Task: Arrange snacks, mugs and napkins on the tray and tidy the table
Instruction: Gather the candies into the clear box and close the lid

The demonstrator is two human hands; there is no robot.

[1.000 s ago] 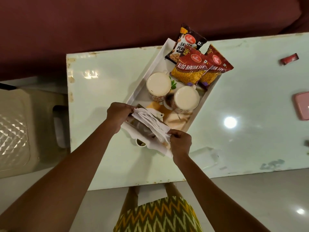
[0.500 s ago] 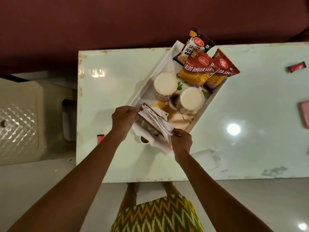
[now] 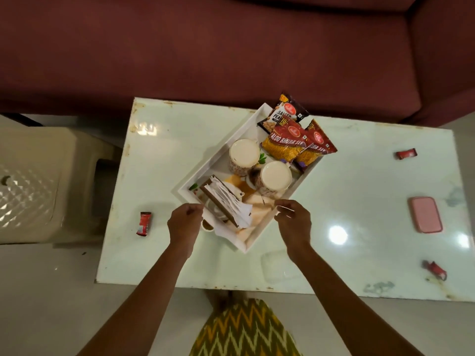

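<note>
Napkin holder (image 3: 224, 201) stands at tray's (image 3: 205, 173) 6 o'clock end, w/ mugs (image 3: 244, 155) beyond. Left hand (image 3: 185, 223) and right hand (image 3: 293, 219) loosely curled, empty. Wrappers (image 3: 144, 223) on worktop (image 3: 164, 160) should be cleared next.

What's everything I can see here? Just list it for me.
tray: 1, white, angled on the table
snack packets: 3, red and dark, far end of tray
mugs: 2, patterned with pale insides, mid tray
napkin holder: 1, brown with white napkins, near end of tray
table: 1, pale green, glossy
small wrappers: 3, red, two on the table's right, one past its left edge
case: 1, pink, table's right
sofa: 1, maroon, behind table
stool: 1, beige, left
left hand: empty, by the tray's near corner
right hand: empty, at the tray's right rim
</note>
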